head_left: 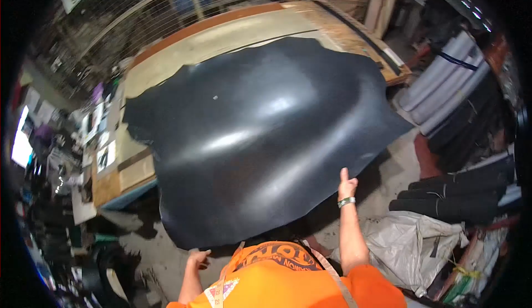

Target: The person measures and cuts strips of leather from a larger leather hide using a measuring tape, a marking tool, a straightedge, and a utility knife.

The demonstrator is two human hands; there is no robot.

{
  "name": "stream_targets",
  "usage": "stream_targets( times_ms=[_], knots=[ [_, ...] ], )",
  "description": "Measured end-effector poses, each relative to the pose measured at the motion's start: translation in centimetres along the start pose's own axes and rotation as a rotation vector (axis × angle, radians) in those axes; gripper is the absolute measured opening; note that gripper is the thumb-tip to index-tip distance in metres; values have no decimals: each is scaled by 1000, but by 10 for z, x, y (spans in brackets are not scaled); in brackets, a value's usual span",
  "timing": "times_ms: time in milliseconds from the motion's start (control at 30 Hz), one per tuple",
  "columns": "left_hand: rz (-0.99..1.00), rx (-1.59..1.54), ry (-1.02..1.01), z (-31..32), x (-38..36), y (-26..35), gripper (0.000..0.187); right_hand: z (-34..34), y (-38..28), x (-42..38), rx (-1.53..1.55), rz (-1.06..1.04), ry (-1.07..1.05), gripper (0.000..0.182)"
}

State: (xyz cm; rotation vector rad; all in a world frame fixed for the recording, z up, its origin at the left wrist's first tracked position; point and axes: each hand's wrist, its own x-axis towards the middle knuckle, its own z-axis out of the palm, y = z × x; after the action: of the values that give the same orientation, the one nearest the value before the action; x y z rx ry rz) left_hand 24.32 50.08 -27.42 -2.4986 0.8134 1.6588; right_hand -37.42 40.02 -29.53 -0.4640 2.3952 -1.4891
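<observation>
A large black leather hide, glossy and uneven at its edges, lies over the work table and hangs off its near side toward me. My right hand, with a band on the wrist, is closed on the hide's right near edge, thumb on top and fingers hidden beneath. At the lower left corner my left hand is closed at the edge, its fingers mostly hidden. A small pale spot shows on the leather. Around my neck hangs a measuring tape over an orange shirt.
The wooden table shows past the hide, with pale sheet material at its back. Grey rolls and black rolls stand or lie at right. A whitish plastic sack is on the floor. Wire mesh runs behind.
</observation>
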Motion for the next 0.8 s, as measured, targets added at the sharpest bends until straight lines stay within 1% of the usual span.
stream_targets(
  times_ms=[33,67,100,133,167,200,233,267,300,333,400,433,467,500,533,567,600,633,667,700,733,767,800],
  knots=[
    [236,268,-19,16,1,50,71,2,-19,-10,-58,-45,-14,65],
    [480,390,-56,36,1,121,67,-3,-41,-23,-125,-88,-43,66],
    [699,471,41,69,-38,210,64,-5,-56,-28,-141,-110,-35,66],
    [819,399,59,97,-113,298,64,-1,-72,-32,-149,-143,-48,68],
    [985,431,-5,132,-132,357,64,5,-86,-38,-154,-205,33,68],
    [1000,595,-65,151,-195,414,70,-1,-111,-47,-101,-116,-80,66],
    [1111,674,-174,168,-225,448,79,1,-116,-52,-95,-131,-78,61],
    [1258,811,-250,213,-219,472,79,10,-66,-31,-105,-339,-67,55],
    [1326,957,-75,254,-232,489,84,5,-73,-34,-146,-332,-120,52],
    [1342,1030,-123,277,-241,512,81,1,-86,-30,-193,-319,-151,50],
    [1346,1132,-461,296,-257,533,60,2,-73,-27,-51,-423,-75,37],
    [1395,1213,-18,328,-251,524,48,-4,-88,-35,-6,-375,-113,28],
    [1422,1269,426,373,-236,494,37,-8,-54,-23,402,-179,-281,26],
    [1434,1298,355,380,-239,492,35,-5,-9,-2,821,18,-429,23],
    [1424,1320,131,368,-251,503,33,-3,-1,-4,954,90,-396,21],
    [1393,1320,-7,356,-258,509,31,-1,6,-7,1088,160,-354,19],
    [1356,1308,-109,351,-266,514,29,13,-27,-21,924,107,-153,17],
    [1301,1254,-141,350,-270,519,28,7,-41,-28,465,107,-130,18],
    [1229,1172,-163,352,-273,521,26,3,-52,-43,241,75,-134,24],
    [1177,1021,-172,361,-263,524,29,3,-62,-70,111,51,-163,31],
    [1132,864,-180,370,-253,528,32,0,-70,-99,48,65,-196,40],
    [1248,803,-204,362,-256,526,32,-1,-71,-125,89,133,-234,49],
    [1251,881,-287,354,-268,530,34,-1,-70,-151,177,230,-273,59]
  ],
)
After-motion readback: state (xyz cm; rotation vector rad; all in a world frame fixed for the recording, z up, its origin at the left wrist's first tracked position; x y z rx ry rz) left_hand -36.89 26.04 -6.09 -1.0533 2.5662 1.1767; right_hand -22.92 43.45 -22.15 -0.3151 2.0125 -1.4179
